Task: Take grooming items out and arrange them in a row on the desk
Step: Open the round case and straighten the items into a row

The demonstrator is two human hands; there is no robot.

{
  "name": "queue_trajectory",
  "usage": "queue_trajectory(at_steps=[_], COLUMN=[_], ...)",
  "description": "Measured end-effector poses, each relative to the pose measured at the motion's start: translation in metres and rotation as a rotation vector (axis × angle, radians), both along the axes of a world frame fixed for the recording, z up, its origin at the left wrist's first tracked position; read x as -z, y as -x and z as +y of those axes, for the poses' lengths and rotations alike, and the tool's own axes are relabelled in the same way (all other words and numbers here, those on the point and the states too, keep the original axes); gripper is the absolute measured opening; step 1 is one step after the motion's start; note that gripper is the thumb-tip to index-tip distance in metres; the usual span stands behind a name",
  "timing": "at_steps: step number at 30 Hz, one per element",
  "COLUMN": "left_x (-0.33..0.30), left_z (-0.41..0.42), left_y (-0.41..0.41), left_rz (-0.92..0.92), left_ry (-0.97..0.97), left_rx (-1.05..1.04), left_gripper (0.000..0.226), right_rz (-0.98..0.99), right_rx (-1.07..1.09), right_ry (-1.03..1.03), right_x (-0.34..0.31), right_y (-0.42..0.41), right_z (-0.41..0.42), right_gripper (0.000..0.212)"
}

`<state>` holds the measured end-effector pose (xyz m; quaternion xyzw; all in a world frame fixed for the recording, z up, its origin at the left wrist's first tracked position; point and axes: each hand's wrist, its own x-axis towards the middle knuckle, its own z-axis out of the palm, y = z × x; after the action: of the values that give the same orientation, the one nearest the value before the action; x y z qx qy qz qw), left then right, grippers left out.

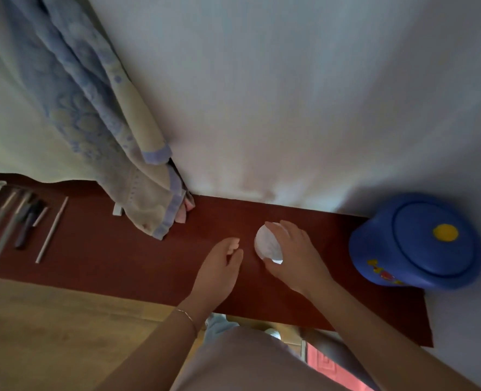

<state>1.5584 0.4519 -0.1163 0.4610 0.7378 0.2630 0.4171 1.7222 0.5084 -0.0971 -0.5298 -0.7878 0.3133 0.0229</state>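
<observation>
Your right hand [293, 249] sits just right of the frame's centre, palm down over a round white item [266, 244], fingers curled over its far edge and thumb at its near edge, so you have hold of it. The item rests on the dark red desk [115, 263]; it is too blurred to say what it is. Your left hand [222, 263] lies just left of it, fingers loosely curled and holding nothing, close to the white item but apart from it. A thin bracelet [187, 316] circles your left wrist. At the right edge of the frame a blue lidded container [420, 244] with a yellow dot on its lid stands on the desk, near your right hand. At the far left, several pens [22, 224] lie side by side. A pale blue-edged towel [149, 198] hangs down onto the desk in the upper left.
</observation>
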Motion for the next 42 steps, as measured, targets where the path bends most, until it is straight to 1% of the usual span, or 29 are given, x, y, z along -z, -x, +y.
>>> queue_trajectory(at_steps=[3,4,7,9,10,14,16,21,26,28,30,33,35,37,40,42], left_x=[-0.021,-0.025,-0.034,-0.037,-0.039,-0.047,-0.048,-0.053,-0.055,-0.055,-0.056,-0.055,-0.053,-0.052,-0.049,-0.045], left_z=[0.017,0.02,0.02,0.017,0.015,0.011,0.009,0.005,-0.009,-0.02,-0.034,-0.056,-0.071,-0.084,-0.094,-0.096], left_y=[-0.005,-0.005,0.0,0.003,0.004,0.002,0.003,0.01,0.021,0.03,0.043,0.061,0.071,0.082,0.106,0.127], left_rz=[-0.64,-0.79,-1.092,-1.203,-1.202,-1.085,-1.047,-0.981,-0.924,-0.953,-1.022,-1.07,-1.063,-1.096,-1.128,-1.153], left_ry=[0.212,0.259,0.282,0.26,0.237,0.111,0.074,0.098,0.152,0.144,0.137,0.077,0.016,-0.05,-0.123,-0.152], left_rx=[-0.319,-0.39,-0.51,-0.503,-0.472,-0.4,-0.402,-0.403,-0.495,-0.554,-0.61,-0.711,-0.819,-0.905,-0.966,-0.987], left_gripper=[0.035,0.036,0.047,0.058,0.061,0.07,0.066,0.054,0.058,0.059,0.058,0.06,0.055,0.05,0.046,0.046], right_rz=[0.242,0.308,0.433,0.467,0.464,0.43,0.443,0.419,0.398,0.435,0.538,0.714,0.751,0.753,0.736,0.746], right_rx=[0.049,0.057,0.08,0.102,0.099,0.053,0.056,0.055,0.017,-0.011,-0.025,-0.041,-0.056,-0.071,-0.102,-0.055], right_ry=[-0.038,-0.045,-0.05,-0.044,-0.047,-0.018,-0.015,-0.038,0.058,0.138,0.294,0.533,0.631,0.674,0.675,0.676], right_x=[-0.013,-0.019,-0.034,-0.037,-0.038,-0.041,-0.046,-0.053,-0.053,-0.053,-0.055,-0.058,-0.055,-0.053,-0.051,-0.047], right_y=[0.009,0.013,0.028,0.036,0.039,0.046,0.048,0.051,0.057,0.06,0.063,0.072,0.085,0.101,0.128,0.147], right_z=[-0.007,-0.01,-0.02,-0.025,-0.026,-0.026,-0.027,-0.027,-0.029,-0.027,-0.026,-0.026,-0.028,-0.032,-0.037,-0.037], right_gripper=[0.072,0.071,0.069,0.071,0.074,0.083,0.083,0.082,0.082,0.074,0.066,0.068,0.069,0.067,0.066,0.065])
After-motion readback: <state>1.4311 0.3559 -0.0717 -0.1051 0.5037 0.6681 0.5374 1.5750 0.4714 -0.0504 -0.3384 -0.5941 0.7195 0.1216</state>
